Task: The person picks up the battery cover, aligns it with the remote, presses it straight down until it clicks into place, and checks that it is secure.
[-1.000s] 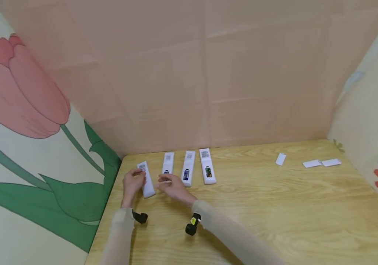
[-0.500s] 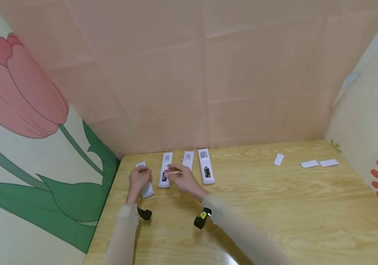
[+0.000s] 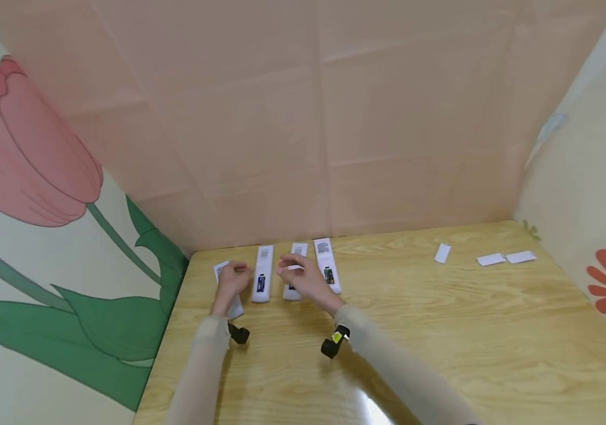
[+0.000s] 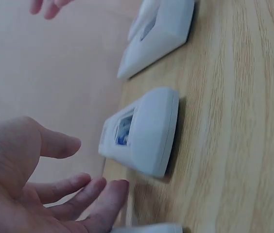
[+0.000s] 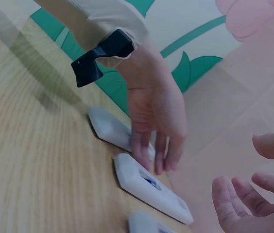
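Several white remote controls lie face down in a row on the wooden table. My left hand (image 3: 232,283) hovers between the leftmost remote (image 3: 236,309) and the second remote (image 3: 262,260). Its fingers are loosely bent around nothing, with the second remote beside them in the left wrist view. That remote's battery compartment (image 4: 125,128) is uncovered, and something blue shows inside. My right hand (image 3: 308,280) hangs over the third remote (image 3: 291,293), partly hiding it; its fingers (image 5: 224,199) are relaxed and hold nothing. At the row's right end, the fourth remote (image 3: 326,251) shows batteries in its uncovered compartment.
Three small white covers lie farther right: one cover (image 3: 442,253) alone, then a second cover (image 3: 491,260) and a third cover (image 3: 521,257) end to end. A pink backdrop (image 3: 260,130) rises behind the table (image 3: 441,330). Printed panels stand at both sides.
Both hands have moved right. The left hand has left the leftmost remote, and the right hand has passed from the second remote to above the third. The view has shifted slightly.
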`<state>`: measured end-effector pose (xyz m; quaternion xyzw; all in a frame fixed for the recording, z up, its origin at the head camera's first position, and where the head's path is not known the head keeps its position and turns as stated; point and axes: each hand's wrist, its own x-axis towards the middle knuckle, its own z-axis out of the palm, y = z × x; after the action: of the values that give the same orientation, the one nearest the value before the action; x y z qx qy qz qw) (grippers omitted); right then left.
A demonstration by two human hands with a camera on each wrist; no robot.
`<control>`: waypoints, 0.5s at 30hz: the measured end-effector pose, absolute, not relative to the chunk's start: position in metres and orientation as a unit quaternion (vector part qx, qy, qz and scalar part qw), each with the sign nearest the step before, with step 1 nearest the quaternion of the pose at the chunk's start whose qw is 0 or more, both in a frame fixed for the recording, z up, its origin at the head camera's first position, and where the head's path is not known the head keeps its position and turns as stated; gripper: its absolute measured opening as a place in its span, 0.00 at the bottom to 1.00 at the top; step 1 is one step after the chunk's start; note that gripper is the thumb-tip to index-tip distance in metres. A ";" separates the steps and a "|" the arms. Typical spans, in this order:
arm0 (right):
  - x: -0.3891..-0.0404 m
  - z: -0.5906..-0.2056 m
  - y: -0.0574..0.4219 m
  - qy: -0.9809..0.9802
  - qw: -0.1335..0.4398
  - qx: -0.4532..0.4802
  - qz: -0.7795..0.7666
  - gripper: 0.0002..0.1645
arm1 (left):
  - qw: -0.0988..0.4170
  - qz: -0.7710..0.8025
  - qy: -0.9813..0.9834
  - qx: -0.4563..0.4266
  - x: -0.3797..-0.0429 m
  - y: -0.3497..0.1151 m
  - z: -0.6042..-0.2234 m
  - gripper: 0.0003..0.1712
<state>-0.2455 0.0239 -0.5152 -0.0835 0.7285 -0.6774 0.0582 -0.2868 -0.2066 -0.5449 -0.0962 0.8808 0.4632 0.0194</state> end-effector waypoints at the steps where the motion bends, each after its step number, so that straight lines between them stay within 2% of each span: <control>1: -0.246 -0.513 0.027 0.732 0.054 -0.086 -0.673 0.25 | 0.030 0.460 0.882 -0.095 -0.288 -0.204 -0.545 0.27; 4: -0.245 -0.506 0.034 0.740 0.047 -0.090 -0.665 0.25 | 0.063 0.445 0.889 -0.092 -0.290 -0.199 -0.544 0.30; 7: -0.245 -0.502 0.041 0.744 0.041 -0.090 -0.661 0.24 | 0.075 0.428 0.897 -0.082 -0.292 -0.195 -0.545 0.32; 15: -0.244 -0.498 0.063 0.740 0.037 -0.072 -0.668 0.25 | 0.069 0.377 0.921 -0.075 -0.300 -0.185 -0.546 0.27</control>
<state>-0.2444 0.0630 -0.4976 -0.0721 0.7398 -0.6679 0.0374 -0.2998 -0.1851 -0.5457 -0.0753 0.9206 0.3770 0.0688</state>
